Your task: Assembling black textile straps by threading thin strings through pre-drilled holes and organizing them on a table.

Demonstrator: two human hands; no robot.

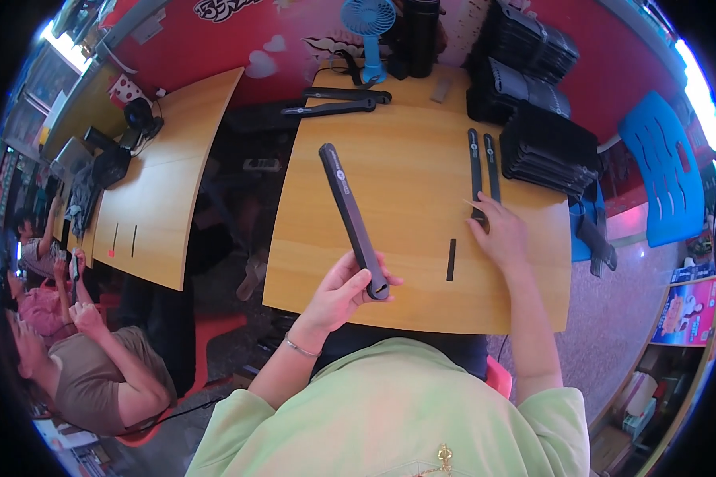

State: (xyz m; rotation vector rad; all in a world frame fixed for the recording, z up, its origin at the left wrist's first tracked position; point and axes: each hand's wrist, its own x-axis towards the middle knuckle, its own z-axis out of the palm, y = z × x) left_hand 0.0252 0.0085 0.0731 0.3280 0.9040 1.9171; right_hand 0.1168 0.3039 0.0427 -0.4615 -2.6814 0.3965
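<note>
Upright above the table, a long flat black strap (347, 211) with rounded ends and a small pale mark is pinched near its lower end by my left hand (338, 294). Its upper end leans to the left. My right hand (501, 236) rests on the right of the table, fingers curled, with a thin pale stick (470, 204) poking out from them. These fingers are at the lower end of a similar strap (475, 163), partly covering it. Beside it lies another strap (491, 163). Between my hands, a short narrow black strip (451, 260) lies on the wooden table (390, 183).
Tall stacks of black straps (549, 151) stand at the right back. Two more straps (334, 106) lie far left, near a blue fan (369, 36) and a black bottle (418, 36). A blue chair (664, 167) stands right. People sit around another table (163, 207) at left.
</note>
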